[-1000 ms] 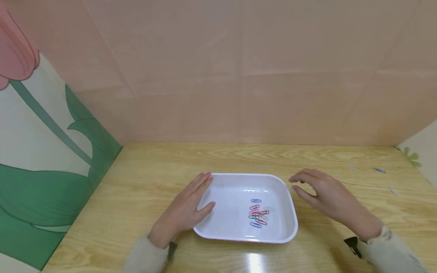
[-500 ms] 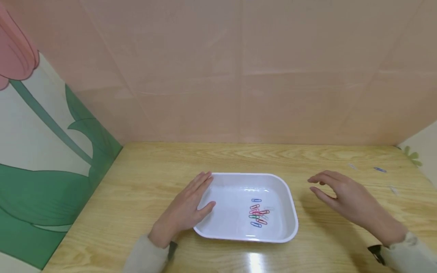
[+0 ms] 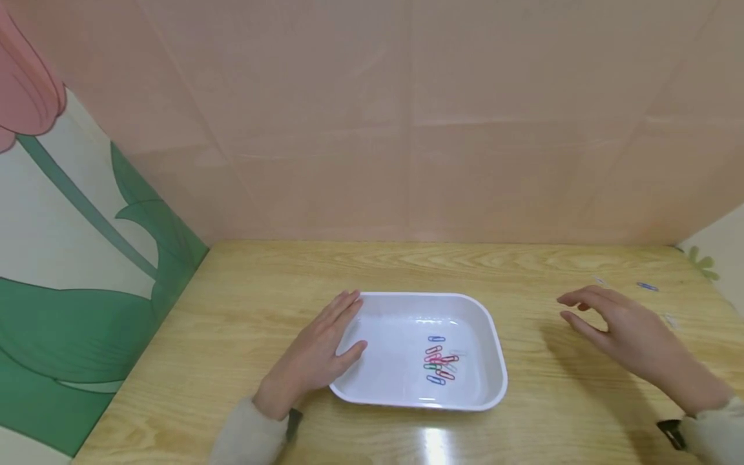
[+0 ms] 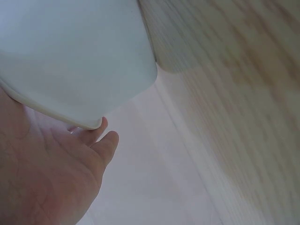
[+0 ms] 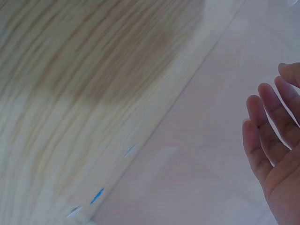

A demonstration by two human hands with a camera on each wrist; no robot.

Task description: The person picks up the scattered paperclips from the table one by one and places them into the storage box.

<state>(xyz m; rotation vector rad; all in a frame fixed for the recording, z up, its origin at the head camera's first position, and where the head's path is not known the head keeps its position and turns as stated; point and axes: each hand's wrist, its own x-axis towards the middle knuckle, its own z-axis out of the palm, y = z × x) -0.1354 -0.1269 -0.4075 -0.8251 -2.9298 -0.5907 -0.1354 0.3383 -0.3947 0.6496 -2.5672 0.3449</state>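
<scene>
A white tray (image 3: 383, 403) sits on the wooden table, with several coloured paper clips (image 3: 434, 367) in a loose pile toward its right side. My left hand (image 3: 314, 354) rests along the tray's left rim, fingers extended and thumb over the inside. In the left wrist view the tray's outer wall (image 4: 84, 61) leans over the palm. To the right of the tray my right hand (image 3: 630, 329) hovers over the table with relaxed fingers, holding nothing. Beyond it lie a blue paper clip (image 3: 647, 286) and two pale clips, one a white paper clip (image 3: 671, 320).
The wooden table (image 3: 261, 278) meets a pinkish covered wall (image 3: 407, 161) at its back edge. On the left stands a panel with a painted flower and green leaves (image 3: 64, 336). Another pale panel (image 3: 721, 258) borders the table on the right.
My right hand has moved away from the tray's right rim, rightward toward the loose paper clips. My left hand and the tray have stayed in place.
</scene>
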